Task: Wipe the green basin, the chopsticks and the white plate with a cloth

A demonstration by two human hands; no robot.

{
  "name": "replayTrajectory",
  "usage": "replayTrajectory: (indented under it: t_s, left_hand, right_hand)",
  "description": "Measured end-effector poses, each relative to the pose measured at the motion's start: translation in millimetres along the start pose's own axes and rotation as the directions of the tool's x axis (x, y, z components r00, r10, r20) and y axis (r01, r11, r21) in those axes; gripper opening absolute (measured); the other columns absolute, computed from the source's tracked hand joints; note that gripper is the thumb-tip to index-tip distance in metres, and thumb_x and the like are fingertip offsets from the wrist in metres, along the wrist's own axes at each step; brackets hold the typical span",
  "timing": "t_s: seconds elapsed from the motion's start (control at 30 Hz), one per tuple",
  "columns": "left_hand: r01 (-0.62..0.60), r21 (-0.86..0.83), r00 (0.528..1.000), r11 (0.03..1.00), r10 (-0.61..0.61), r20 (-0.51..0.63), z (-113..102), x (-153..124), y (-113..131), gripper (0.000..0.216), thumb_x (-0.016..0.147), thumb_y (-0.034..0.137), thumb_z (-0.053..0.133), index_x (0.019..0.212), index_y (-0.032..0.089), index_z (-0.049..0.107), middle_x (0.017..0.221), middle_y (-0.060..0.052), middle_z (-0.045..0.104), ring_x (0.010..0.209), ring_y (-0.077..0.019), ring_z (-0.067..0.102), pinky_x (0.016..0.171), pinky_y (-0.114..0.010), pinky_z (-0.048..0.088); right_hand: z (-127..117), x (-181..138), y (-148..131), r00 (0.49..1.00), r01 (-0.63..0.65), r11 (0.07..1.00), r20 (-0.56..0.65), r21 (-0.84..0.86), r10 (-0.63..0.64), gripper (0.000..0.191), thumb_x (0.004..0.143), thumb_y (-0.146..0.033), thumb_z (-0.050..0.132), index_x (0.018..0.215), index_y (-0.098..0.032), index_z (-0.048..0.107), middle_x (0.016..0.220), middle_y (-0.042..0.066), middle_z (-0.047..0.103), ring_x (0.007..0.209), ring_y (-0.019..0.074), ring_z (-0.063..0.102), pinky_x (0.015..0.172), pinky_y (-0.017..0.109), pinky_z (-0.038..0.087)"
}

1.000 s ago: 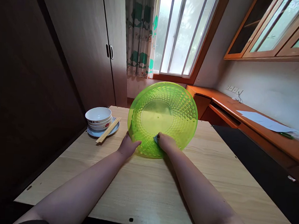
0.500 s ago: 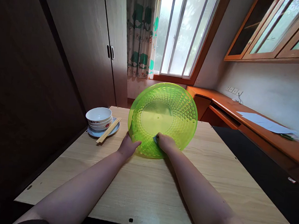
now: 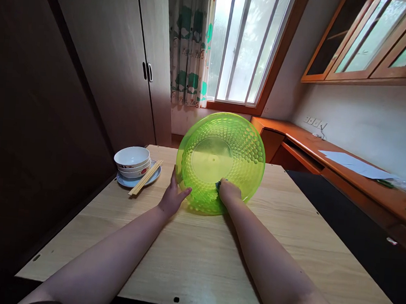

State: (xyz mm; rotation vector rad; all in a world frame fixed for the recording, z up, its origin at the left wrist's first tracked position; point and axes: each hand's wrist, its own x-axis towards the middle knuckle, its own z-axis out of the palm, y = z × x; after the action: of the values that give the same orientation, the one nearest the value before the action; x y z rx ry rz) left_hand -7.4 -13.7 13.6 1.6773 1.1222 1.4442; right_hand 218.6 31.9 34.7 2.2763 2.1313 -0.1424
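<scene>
A big translucent green basin (image 3: 220,158) stands tilted on its rim on the wooden table (image 3: 201,259), its dimpled inside facing me. My left hand (image 3: 172,197) grips the basin's lower left rim, thumb over the edge. My right hand (image 3: 228,190) is closed on a small dark cloth (image 3: 217,185) and presses it against the basin's lower inner wall.
At the table's far left corner sits a stack of white bowls (image 3: 132,158) on a plate, with wooden chopsticks (image 3: 146,177) laid across. A wardrobe (image 3: 126,57) stands behind, a window beyond. An orange desk (image 3: 345,170) with papers runs along the right wall.
My right hand with the cloth has shifted slightly up and right on the basin wall. My left hand has moved higher on the rim. The basin has turned a little.
</scene>
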Motion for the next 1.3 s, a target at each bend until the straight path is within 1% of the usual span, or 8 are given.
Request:
replayTrajectory:
  t_s: [0.1,0.27,0.37,0.6,0.87,0.97,1.17,1.3]
  left_hand:
    - [-0.037,-0.038,0.997,0.999,0.039,0.065,0,0,-1,0.096,0.082,0.040,0.065,0.154,0.024,0.004,0.155,-0.014,0.033,0.144,-0.0272,0.030,0.118,-0.048,0.023]
    - [0.045,0.092,0.991,0.995,-0.056,0.124,5,-1,-9,0.082,0.075,0.040,0.073,0.144,0.019,0.034,0.144,-0.017,0.048,0.135,-0.0319,0.043,0.114,-0.050,0.030]
    - [0.123,0.118,0.987,0.985,-0.133,0.086,8,-1,-11,0.071,0.073,0.037,0.074,0.135,0.017,0.046,0.132,-0.017,0.059,0.126,-0.0331,0.054,0.108,-0.050,0.039]
    - [0.118,0.012,0.993,0.993,-0.118,-0.022,11,0,-1,0.068,0.075,0.024,0.069,0.137,0.021,0.041,0.130,-0.011,0.061,0.121,-0.0256,0.057,0.106,-0.045,0.043]
    - [0.097,0.133,0.994,0.986,-0.089,-0.067,5,0,1,0.066,0.071,0.021,0.070,0.132,0.018,0.045,0.129,-0.012,0.059,0.122,-0.0294,0.054,0.106,-0.046,0.041]
    - [0.091,0.118,0.994,0.989,-0.083,-0.069,6,0,1,0.062,0.071,0.021,0.068,0.129,0.018,0.047,0.125,-0.011,0.061,0.119,-0.0287,0.057,0.104,-0.044,0.043]
    - [0.062,0.084,0.994,0.995,-0.055,-0.091,9,-1,4,0.060,0.069,0.016,0.065,0.126,0.018,0.048,0.120,-0.009,0.065,0.114,-0.0258,0.060,0.101,-0.041,0.046]
    - [0.089,0.110,0.991,0.990,-0.076,-0.114,7,-1,3,0.061,0.068,0.017,0.067,0.127,0.019,0.049,0.119,-0.009,0.065,0.112,-0.0269,0.061,0.100,-0.042,0.047]
  right_hand:
    - [2,1,0,1.000,0.022,1.000,0.002,0.006,-0.022,0.031,0.093,-0.014,0.035,0.116,-0.018,0.055,0.107,0.015,0.069,0.102,0.0249,0.067,0.077,0.032,0.047]
    - [4,-1,-4,0.995,0.099,0.995,0.001,0.012,-0.099,0.028,0.096,-0.020,0.034,0.114,-0.018,0.055,0.104,0.014,0.070,0.098,0.0247,0.067,0.074,0.030,0.045]
    - [6,-6,-11,0.984,0.179,0.984,0.002,0.017,-0.179,0.026,0.097,-0.025,0.035,0.114,-0.020,0.055,0.105,0.012,0.070,0.097,0.0232,0.067,0.075,0.030,0.044]
    - [6,-10,-19,0.977,0.214,0.976,0.006,0.030,-0.214,0.028,0.098,-0.029,0.034,0.116,-0.023,0.055,0.107,0.010,0.070,0.096,0.0228,0.067,0.075,0.030,0.044]
    - [-5,-1,4,1.000,0.005,1.000,-0.006,0.009,-0.005,0.036,0.094,-0.013,0.029,0.121,-0.016,0.052,0.107,0.017,0.069,0.100,0.0261,0.067,0.074,0.032,0.046]
    - [-3,-4,-1,0.999,0.052,0.999,-0.009,0.005,-0.052,0.032,0.096,-0.016,0.032,0.118,-0.017,0.055,0.106,0.016,0.069,0.099,0.0254,0.067,0.074,0.031,0.046]
    - [3,-18,-29,0.967,0.256,0.967,-0.010,0.016,-0.255,0.028,0.098,-0.031,0.036,0.112,-0.024,0.060,0.107,0.008,0.070,0.097,0.0207,0.066,0.077,0.028,0.043]
    - [2,-17,-27,0.976,0.216,0.976,-0.005,0.015,-0.216,0.029,0.098,-0.030,0.035,0.114,-0.024,0.059,0.107,0.009,0.071,0.096,0.0219,0.067,0.075,0.029,0.044]
